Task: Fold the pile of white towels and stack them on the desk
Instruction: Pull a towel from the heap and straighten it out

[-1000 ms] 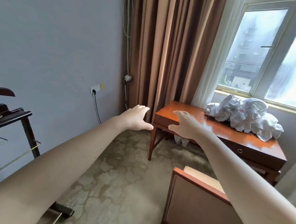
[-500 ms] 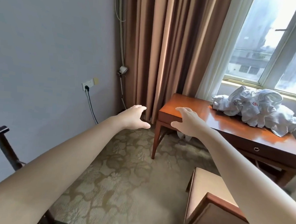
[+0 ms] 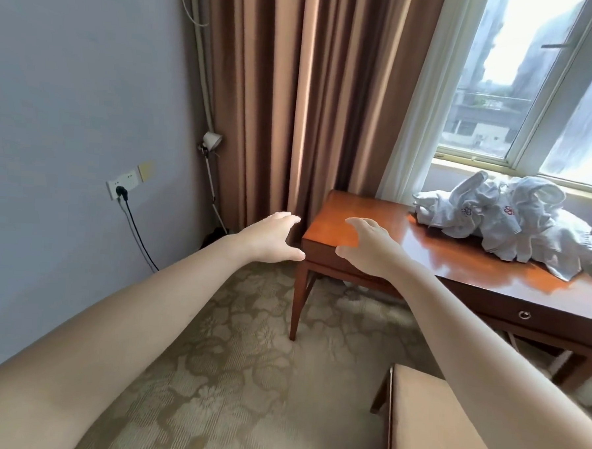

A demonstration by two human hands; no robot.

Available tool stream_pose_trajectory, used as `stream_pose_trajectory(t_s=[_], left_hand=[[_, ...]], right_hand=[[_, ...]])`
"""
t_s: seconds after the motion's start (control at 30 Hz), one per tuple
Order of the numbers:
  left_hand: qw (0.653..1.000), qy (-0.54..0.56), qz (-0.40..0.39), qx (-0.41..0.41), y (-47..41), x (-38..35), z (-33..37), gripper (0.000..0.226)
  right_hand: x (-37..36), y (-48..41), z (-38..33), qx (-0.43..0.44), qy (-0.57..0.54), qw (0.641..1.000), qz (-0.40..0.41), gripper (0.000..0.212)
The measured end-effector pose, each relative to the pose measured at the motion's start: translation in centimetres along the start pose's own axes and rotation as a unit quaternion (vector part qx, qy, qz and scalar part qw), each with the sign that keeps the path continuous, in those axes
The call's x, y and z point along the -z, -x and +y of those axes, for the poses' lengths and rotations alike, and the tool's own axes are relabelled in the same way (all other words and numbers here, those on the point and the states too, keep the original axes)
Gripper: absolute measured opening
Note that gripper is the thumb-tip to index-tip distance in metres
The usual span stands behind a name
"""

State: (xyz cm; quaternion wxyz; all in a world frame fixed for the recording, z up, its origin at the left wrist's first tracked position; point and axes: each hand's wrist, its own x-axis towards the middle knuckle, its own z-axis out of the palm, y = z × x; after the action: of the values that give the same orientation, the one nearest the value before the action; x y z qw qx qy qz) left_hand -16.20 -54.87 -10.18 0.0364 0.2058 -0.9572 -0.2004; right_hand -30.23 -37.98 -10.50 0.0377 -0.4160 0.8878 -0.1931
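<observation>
I hold both arms outstretched: left hand [image 3: 273,238] and right hand [image 3: 368,248] spread, fingers loose, gripping nothing; crumpled white towels [image 3: 507,218] at two o'clock on the glossy wooden bench [image 3: 433,252].

The desk [image 3: 336,219] runs off the right edge and the chair [image 3: 441,431] off the bottom edge.

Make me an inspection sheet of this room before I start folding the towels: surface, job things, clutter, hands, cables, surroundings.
Surface: wooden desk, glossy top, left part bare.
Job's things: pile of white towels, unfolded, on the desk's right part below the window; no folded stack seen.
Clutter: nothing seen.
Grippers: left hand and right hand open, holding nothing, apart from the towels.
Cables: black cable plugged into wall socket, running down the wall.
Surroundings: brown curtain, cushioned chair, patterned carpet.
</observation>
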Motion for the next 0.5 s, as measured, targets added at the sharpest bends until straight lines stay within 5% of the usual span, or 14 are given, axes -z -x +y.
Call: stream_pose_trajectory(t_s=[0.5], left_hand=[[0.988,0.017,-0.079,-0.131,-20.1,-1.0,-1.9,0.085]], right_hand=[[-0.4,-11.8,5.2,-0.153,0.026,0.987,0.041,0.068]])
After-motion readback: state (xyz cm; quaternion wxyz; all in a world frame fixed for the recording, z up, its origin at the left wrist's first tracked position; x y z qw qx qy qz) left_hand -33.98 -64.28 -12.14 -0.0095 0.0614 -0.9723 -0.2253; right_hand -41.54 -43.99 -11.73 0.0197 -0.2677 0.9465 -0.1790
